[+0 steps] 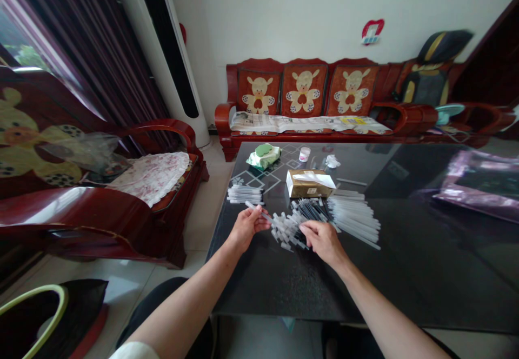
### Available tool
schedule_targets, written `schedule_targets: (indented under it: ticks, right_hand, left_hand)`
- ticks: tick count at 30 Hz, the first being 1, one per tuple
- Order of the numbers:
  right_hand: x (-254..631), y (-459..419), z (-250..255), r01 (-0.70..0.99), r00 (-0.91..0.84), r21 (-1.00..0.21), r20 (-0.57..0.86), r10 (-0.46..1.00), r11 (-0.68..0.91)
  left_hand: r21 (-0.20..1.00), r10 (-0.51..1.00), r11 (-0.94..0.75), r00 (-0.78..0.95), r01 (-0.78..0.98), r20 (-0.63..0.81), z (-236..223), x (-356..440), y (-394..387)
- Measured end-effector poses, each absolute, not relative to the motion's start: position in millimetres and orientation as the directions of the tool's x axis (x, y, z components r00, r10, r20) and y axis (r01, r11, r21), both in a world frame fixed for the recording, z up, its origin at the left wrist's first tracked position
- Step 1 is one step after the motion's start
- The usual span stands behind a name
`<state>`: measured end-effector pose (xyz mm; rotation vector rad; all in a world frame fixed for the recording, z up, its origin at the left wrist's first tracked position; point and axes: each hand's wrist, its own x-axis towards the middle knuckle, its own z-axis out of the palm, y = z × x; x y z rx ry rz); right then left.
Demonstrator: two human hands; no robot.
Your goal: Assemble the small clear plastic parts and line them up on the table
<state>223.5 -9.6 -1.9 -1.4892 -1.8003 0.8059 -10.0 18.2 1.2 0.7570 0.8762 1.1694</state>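
Between the thumb and fingers of my left hand point(248, 226) is a slim whitish tube point(259, 211), tilted with its far end up to the left. My right hand point(323, 238) is closed in a pinch at the right edge of a loose pile of short white caps point(285, 228); what its fingertips hold is too small to make out. Just beyond that hand lie thin dark sticks point(310, 210), resembling pen refills. A fanned stack of long translucent tubes point(353, 215) lies to the right. On the left, whitish tubes point(245, 194) rest in a neat row.
On the black glossy table point(405, 272), a tissue box point(310, 184) stands behind the piles. Farther back are a green wipes pack point(263, 157), a small white jar point(304, 154) and a crumpled tissue point(332, 161). Purple plastic packaging point(482, 183) lies at the right.
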Motion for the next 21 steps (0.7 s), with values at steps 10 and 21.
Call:
schedule_targets:
  ticks: [10,21]
  right_hand:
    - [199.1,-22.5,-3.8,0.144,-0.365,-0.974,-0.218,0.905,-0.176]
    - [215.2,-19.2,3.4,0.178,-0.403,-0.968,-0.234,0.885,-0.175]
  left_hand:
    - [0.91,0.959,0.207,0.257,-0.359,-0.117,1.2,-4.1,10.9]
    - [0.885,0.982,0.187,0.103,-0.427,-0.158,6.8,-21.6,26.0]
